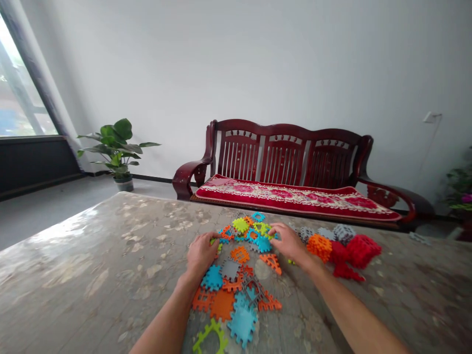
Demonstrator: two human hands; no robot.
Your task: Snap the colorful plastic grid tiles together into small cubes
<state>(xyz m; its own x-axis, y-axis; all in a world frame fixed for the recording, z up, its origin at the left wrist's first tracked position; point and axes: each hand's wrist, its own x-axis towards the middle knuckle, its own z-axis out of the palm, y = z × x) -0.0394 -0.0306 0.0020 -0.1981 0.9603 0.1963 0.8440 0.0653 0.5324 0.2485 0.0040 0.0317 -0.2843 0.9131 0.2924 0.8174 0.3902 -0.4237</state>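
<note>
Flat interlocking plastic tiles (pixel 236 290) in orange, blue, green and grey lie scattered on a patterned table (pixel 92 265). My left hand (pixel 201 253) rests curled over the pile's left side, its fingertips pinching a yellow-green tile (pixel 217 243). My right hand (pixel 289 241) reaches from the right, fingers closed on the edge of a green tile (pixel 262 228) beside a blue tile (pixel 263 243). Assembled cubes stand to the right: an orange cube (pixel 319 246), red cubes (pixel 359 250) and grey cubes (pixel 341 232).
A dark red wooden bench (pixel 287 162) with a red floral cushion stands behind the table. A potted plant (pixel 118 147) sits on the floor at the back left by a window. More plants stand at the far right.
</note>
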